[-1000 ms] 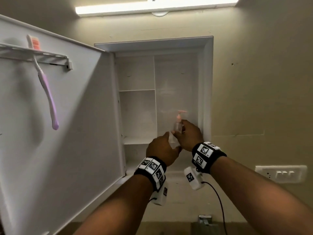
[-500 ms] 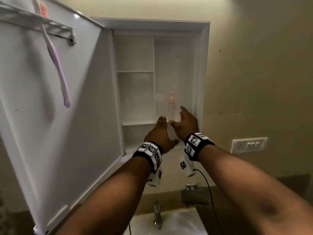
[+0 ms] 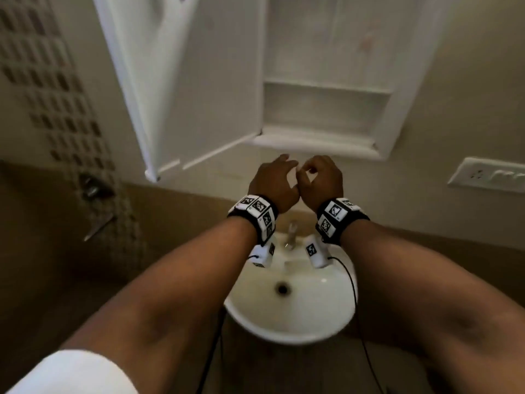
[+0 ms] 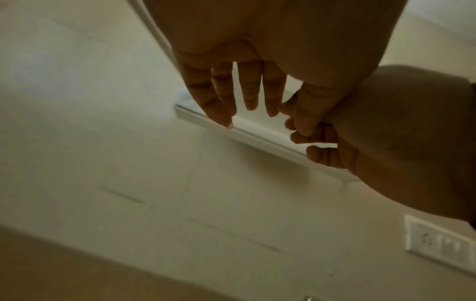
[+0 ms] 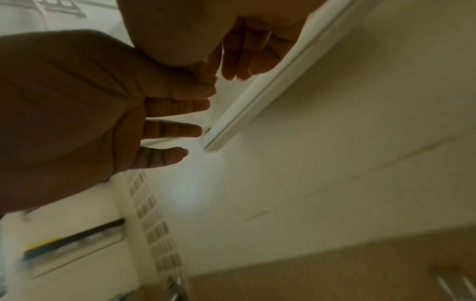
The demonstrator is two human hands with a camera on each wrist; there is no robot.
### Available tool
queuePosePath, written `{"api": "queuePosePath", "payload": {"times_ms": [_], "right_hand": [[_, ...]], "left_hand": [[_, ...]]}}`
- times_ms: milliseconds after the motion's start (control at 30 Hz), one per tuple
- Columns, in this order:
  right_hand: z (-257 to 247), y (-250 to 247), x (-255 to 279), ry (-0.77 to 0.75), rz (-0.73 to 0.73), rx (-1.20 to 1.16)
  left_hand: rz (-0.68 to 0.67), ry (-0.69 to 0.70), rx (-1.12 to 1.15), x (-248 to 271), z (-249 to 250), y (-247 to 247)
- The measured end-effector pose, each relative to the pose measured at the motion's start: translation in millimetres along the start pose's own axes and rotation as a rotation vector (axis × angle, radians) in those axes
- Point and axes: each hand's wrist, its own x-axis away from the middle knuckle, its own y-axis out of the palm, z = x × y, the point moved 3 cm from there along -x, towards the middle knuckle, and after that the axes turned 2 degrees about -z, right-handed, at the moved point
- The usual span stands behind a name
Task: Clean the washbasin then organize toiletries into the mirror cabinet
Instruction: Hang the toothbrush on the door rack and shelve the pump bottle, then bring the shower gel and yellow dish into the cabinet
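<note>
The white mirror cabinet (image 3: 312, 139) hangs open on the wall, its door (image 3: 199, 81) swung out to the left. A blurred pink-topped pump bottle (image 3: 366, 42) stands in its right compartment. Below the cabinet's bottom edge, my left hand (image 3: 279, 169) and right hand (image 3: 312, 172) hover side by side, nearly touching, and both hold nothing. The left wrist view shows the left fingers (image 4: 231, 97) straight and relaxed. The right fingers (image 5: 244, 55) are loosely curled. Beneath my wrists sits the white washbasin (image 3: 255, 317) with its tap (image 3: 291, 231).
A switch plate (image 3: 488, 174) is on the wall at the right. On the left wall are a patterned tile strip (image 3: 51, 81) and a metal tap fitting (image 3: 93, 191). Cables hang from my wrist cameras over the basin.
Both hands let go of the pump bottle in the cabinet and dropped below its bottom edge. My view tilted down from the cabinet to the washbasin.
</note>
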Motion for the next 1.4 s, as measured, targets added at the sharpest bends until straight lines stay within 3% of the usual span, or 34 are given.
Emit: {"api": "queuePosePath", "payload": {"times_ms": [167,333,533,800,1000,1400], "right_hand": [[-22,76,70,-0.016,-0.247,-0.078],[-100,149,129,-0.09,-0.484,-0.17],[-245,222,158,-0.293,-0.64,-0.282],[-429,316,181,-0.509,-0.729,-0.369],[-528,364,172,-0.57,-0.705,-0.466],[-661,527,93,-0.793,-0.685,-0.572]], "left_hand": [[-0.074,-0.204,-0.113,92,-57,-8],[-0.047,-0.444,-0.188,195,-132,-57],[0.215,-0.604,-0.253,292,-222,-163],[0.464,-0.665,-0.352,389,-318,-309],[0.475,-0.742,-0.456,408,-367,-395],[0.76,-0.646,-0.558,377,-518,-505]]}}
